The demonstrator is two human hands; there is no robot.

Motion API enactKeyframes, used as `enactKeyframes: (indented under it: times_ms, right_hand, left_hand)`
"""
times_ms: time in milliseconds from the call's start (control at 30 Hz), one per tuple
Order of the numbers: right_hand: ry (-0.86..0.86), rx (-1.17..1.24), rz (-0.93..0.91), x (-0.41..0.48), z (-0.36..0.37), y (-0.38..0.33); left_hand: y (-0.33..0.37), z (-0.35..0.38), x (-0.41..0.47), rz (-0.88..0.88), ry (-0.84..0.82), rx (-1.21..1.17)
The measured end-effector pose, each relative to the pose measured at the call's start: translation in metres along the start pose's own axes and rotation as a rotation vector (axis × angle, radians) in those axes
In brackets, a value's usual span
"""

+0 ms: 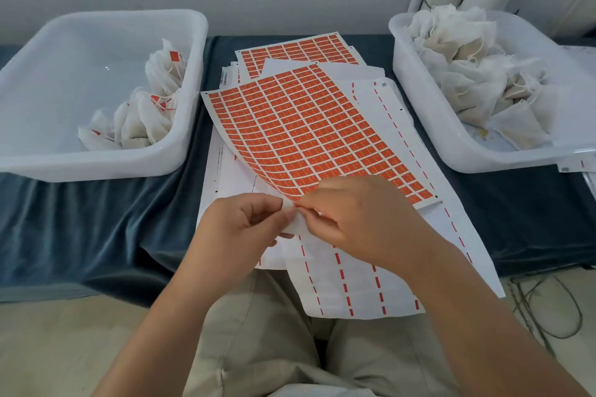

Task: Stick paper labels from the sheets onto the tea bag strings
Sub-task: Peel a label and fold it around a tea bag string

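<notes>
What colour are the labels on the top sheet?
Orange-red labels, gridded on the white top sheet; head view.

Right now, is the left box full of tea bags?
No, mostly empty. The left box holds a small pile of tea bags along its right wall; the rest is bare.

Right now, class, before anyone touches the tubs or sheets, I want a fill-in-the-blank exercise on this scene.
1. The labelled tea bags lie in the tub on the person's ____.
2. The label sheet on top of the pile is printed in ____.
3. The tea bags without labels fill the other tub, on the person's ____.
4. The cloth under both tubs is dark ____.

Missing words: left, orange, right, blue.
</notes>
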State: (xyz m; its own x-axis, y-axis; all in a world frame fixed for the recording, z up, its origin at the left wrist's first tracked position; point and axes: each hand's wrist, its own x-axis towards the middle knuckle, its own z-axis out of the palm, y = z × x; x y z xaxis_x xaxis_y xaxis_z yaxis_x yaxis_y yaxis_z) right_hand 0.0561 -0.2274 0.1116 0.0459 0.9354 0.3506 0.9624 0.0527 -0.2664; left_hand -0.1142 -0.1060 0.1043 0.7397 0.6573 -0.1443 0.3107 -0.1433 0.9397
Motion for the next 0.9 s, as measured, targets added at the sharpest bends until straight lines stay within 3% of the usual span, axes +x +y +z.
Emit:
enactKeyframes:
  times_ms: [133,400,633,900]
  right_hand:
    - [0.023,-0.026,-0.018,0.001,0.002,0.004]
    - [0.140,0.570,0.528,-0.001,0.013,0.000]
    - [0.099,0.862,0.727,-0.005,0.020,0.002]
    - [0.147,0.581,0.657,-0.009,0.025,0.000]
  left_hand:
    - [0.001,-0.001,-0.001,-0.011,-0.007,0.003]
    - [-0.002,0.001,0.000,-0.038,0.038,-0.015]
    - [-0.002,0.007,-0.001,0.010,0.057,0.016]
    - [-0.004,0.008,0.000,0.052,0.079,0.046]
